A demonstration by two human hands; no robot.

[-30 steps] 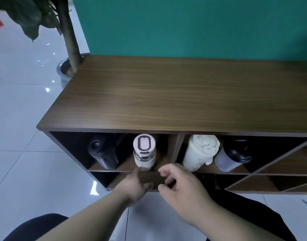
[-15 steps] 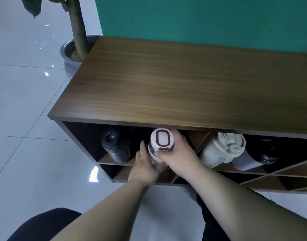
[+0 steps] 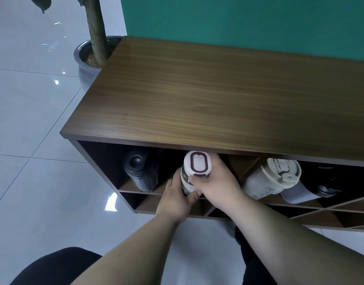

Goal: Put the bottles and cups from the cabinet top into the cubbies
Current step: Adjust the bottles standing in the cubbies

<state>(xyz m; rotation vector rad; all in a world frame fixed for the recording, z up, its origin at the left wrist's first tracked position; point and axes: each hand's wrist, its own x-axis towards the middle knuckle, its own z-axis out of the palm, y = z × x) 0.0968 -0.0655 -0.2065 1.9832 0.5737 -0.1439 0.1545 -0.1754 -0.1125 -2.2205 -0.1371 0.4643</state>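
Observation:
A clear bottle with a white, maroon-ringed lid point(image 3: 197, 166) lies in the upper left cubby of the wooden cabinet point(image 3: 207, 95), lid toward me. My right hand point(image 3: 217, 184) grips it from the right around the lid. My left hand point(image 3: 176, 199) cups its body from the lower left. A black bottle point(image 3: 138, 171) lies in the same cubby further left. A cream tumbler point(image 3: 273, 177) and a cup with a black lid point(image 3: 312, 190) lie in the cubby to the right. Nothing stands on the cabinet top.
A potted plant point(image 3: 90, 56) stands on the pale tiled floor against the cabinet's left end. A teal wall runs behind the cabinet. Lower cubbies with diagonal dividers point(image 3: 331, 210) show at the right. My dark-clothed knees are at the bottom.
A second ago both hands hovered in front of the bottle without touching it. They then closed on it, and they hold it in the cubby now. The view has shifted right.

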